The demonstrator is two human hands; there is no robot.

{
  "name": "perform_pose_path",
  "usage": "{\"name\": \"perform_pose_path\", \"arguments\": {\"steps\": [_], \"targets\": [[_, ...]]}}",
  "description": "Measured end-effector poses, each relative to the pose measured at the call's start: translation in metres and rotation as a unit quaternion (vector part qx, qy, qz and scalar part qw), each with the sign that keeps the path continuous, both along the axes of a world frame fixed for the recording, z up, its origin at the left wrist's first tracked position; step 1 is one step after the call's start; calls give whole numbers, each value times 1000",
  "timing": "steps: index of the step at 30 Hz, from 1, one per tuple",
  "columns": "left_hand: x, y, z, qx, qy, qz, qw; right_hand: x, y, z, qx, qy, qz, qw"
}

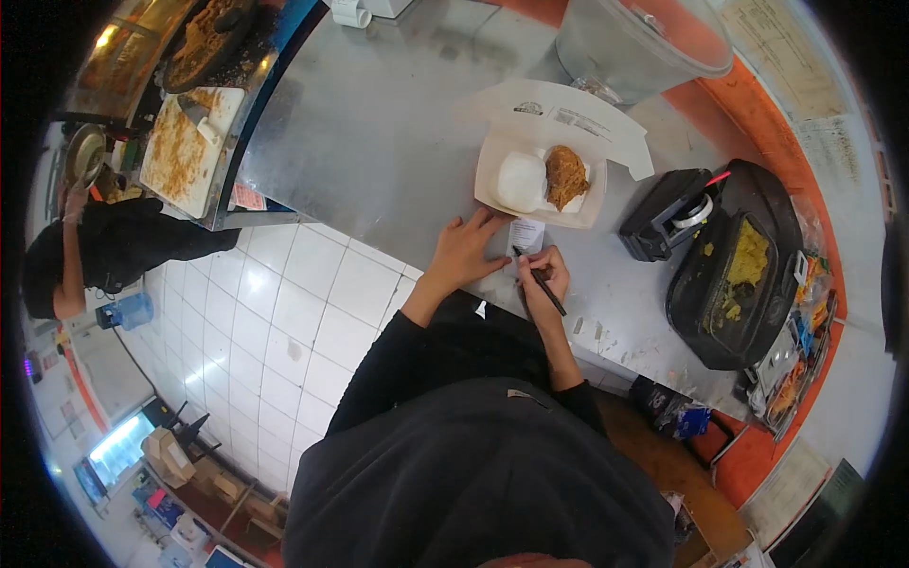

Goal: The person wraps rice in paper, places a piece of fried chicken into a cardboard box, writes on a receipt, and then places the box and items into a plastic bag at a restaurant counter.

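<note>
In my right hand [547, 284] is a slim black pen [552, 295], its tip on a small printed paper slip [526, 233]. The slip lies on the metal counter [369, 128], its upper end against the front of an open cardboard food box [600, 206]. My left hand [466, 248] rests with spread fingers on the counter, left of the slip, fingertips near the box's front edge. Inside the box sit a white wrapped mound [520, 182] and a piece of fried chicken [567, 177]. The raised lid [561, 113] bears printing.
Right of the box stand a black tape dispenser [667, 216] and a black tray [756, 284] with yellow food bits. A clear plastic tub [625, 50] is behind. At left, a knife [199, 121] lies on a stained cutting board [186, 160]; another person [106, 248] stands nearby.
</note>
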State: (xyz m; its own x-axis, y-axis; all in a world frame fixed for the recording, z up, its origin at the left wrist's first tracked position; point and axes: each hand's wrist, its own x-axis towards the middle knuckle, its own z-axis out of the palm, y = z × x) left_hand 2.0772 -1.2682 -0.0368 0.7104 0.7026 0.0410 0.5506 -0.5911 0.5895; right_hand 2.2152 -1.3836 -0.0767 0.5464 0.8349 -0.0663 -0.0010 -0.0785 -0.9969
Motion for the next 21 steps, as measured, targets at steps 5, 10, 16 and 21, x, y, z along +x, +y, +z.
{"name": "perform_pose_path", "arguments": {"steps": [5, 10, 16, 21], "targets": [[-1, 0, 1, 13, -12, 1, 1000, -3, 0, 19, -26, 46, -27, 998], [-1, 1, -1, -6, 14, -1, 1000, 1, -4, 18, -14, 49, 22, 998], [1, 2, 0, -3, 3, 3, 1000, 3, -5, 18, -28, 52, 44, 997], [0, 2, -1, -16, 9, -4, 1000, 10, -12, 24, -42, 91, 55, 993]]}}
